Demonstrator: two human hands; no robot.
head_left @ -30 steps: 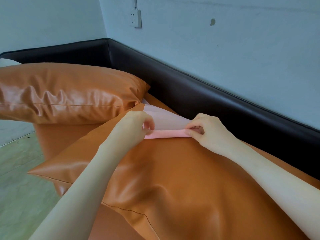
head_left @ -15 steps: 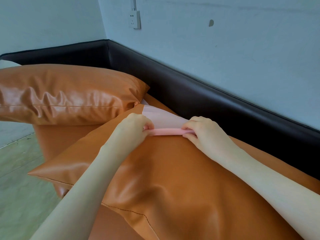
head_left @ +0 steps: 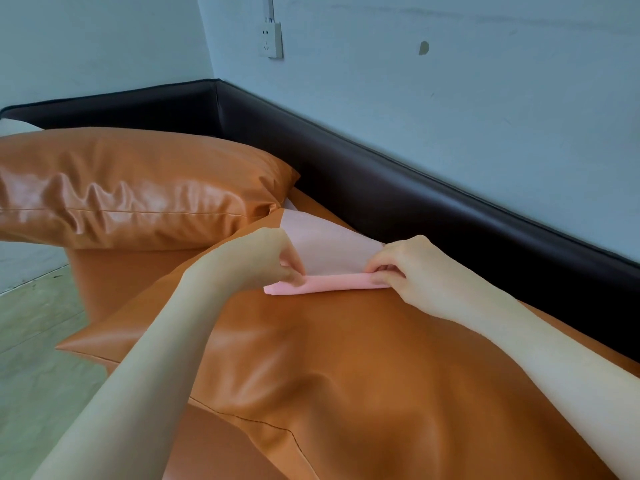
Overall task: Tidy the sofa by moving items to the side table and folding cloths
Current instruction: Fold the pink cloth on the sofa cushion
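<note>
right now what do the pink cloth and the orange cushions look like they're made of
Pink cloth: thin, matte fabric, seemingly; it folds into a flat, soft-edged strip, and the paler layer behind looks slightly see-through.
Orange cushions: glossy leather or faux leather; bright sheen, soft wrinkles and a stitched seam. Which of the two cannot be told.

**Orange, pink and dark brown under pale blue walls**

I see a pale pink cloth with a brighter pink folded edge (head_left: 332,284) at centre frame, plain, no print. It lies on a glossy burnt-orange leather cushion (head_left: 346,375); a second shiny orange leather pillow (head_left: 131,188) at left shows lighter sheen on its wrinkles. The dark brown, near-black leather sofa backrest (head_left: 415,188) runs diagonally. Pale blue-grey painted walls (head_left: 485,98) carry a white wall socket (head_left: 272,39). Lower left, I see light greenish-grey wood-grain flooring (head_left: 34,341).
</note>
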